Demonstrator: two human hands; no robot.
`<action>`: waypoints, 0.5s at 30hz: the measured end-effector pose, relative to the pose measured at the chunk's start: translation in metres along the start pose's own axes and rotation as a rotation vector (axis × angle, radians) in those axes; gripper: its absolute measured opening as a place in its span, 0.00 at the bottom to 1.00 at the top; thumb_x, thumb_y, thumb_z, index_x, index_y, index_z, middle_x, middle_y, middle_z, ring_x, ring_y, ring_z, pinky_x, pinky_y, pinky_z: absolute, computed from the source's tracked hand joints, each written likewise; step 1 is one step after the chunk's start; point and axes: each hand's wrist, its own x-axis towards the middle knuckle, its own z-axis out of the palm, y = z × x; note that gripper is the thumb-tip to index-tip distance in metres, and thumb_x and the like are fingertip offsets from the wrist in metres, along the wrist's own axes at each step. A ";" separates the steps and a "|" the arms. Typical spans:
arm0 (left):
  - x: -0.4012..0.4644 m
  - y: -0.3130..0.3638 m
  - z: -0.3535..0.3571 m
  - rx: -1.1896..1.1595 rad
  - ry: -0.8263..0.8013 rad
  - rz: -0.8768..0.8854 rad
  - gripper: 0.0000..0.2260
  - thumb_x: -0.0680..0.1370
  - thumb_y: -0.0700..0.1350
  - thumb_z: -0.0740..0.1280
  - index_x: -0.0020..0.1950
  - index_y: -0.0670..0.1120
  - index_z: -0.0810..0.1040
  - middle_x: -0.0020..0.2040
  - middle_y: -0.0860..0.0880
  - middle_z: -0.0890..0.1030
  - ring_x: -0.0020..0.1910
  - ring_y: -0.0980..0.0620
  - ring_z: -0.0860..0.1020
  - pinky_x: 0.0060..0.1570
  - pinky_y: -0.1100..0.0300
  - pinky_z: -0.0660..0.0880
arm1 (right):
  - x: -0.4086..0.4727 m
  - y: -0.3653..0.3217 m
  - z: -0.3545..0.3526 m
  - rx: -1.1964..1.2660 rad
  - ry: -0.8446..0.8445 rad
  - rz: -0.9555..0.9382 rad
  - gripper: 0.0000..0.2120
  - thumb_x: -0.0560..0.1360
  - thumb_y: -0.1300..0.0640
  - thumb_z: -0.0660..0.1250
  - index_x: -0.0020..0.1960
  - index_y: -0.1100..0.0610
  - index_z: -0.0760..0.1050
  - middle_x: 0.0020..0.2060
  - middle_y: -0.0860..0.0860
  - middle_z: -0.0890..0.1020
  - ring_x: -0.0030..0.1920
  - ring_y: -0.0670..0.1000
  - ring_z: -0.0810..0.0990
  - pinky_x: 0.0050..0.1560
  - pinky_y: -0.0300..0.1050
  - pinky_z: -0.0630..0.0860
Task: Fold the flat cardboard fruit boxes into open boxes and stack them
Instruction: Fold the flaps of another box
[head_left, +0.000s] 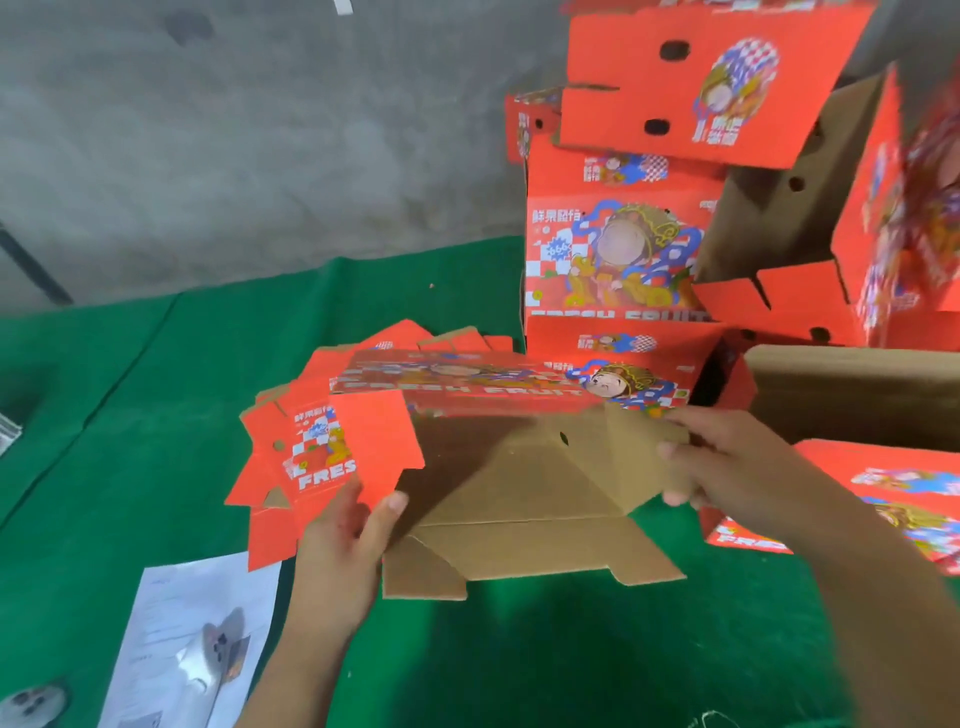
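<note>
A half-opened red fruit box (509, 467), brown on the inside, hangs over the green table between my hands. My left hand (348, 540) grips its red left flap with thumb on top. My right hand (727, 457) holds its brown right end, fingers curled round the edge. Beneath it lies a fanned pile of flat red boxes (291, 457). Folded red boxes (618, 249) are stacked at the back right, some tilted.
The green table cover (571, 649) fills the foreground. A printed paper sheet (192, 639) lies at the lower left. A brown carton (857, 389) and another flat red box (893, 488) sit at the right. Grey floor lies beyond the table.
</note>
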 end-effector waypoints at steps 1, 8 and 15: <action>0.003 0.004 -0.002 0.030 0.054 0.040 0.21 0.76 0.68 0.59 0.41 0.51 0.75 0.34 0.56 0.79 0.34 0.66 0.73 0.38 0.69 0.69 | 0.001 -0.003 -0.001 0.019 0.017 -0.009 0.07 0.81 0.57 0.63 0.50 0.56 0.79 0.36 0.57 0.85 0.35 0.55 0.86 0.41 0.63 0.80; 0.000 -0.005 -0.023 0.250 0.400 0.008 0.23 0.83 0.61 0.51 0.41 0.49 0.75 0.36 0.48 0.76 0.38 0.42 0.73 0.37 0.48 0.71 | -0.005 -0.004 -0.003 0.300 0.179 -0.102 0.10 0.83 0.52 0.63 0.52 0.42 0.83 0.32 0.51 0.85 0.31 0.49 0.84 0.29 0.36 0.75; 0.007 0.007 -0.010 -0.076 0.453 -0.051 0.15 0.79 0.54 0.58 0.36 0.49 0.68 0.32 0.52 0.69 0.35 0.47 0.67 0.33 0.56 0.65 | -0.011 0.005 -0.012 0.712 0.464 0.047 0.17 0.82 0.56 0.65 0.38 0.49 0.86 0.29 0.47 0.80 0.28 0.44 0.76 0.29 0.42 0.71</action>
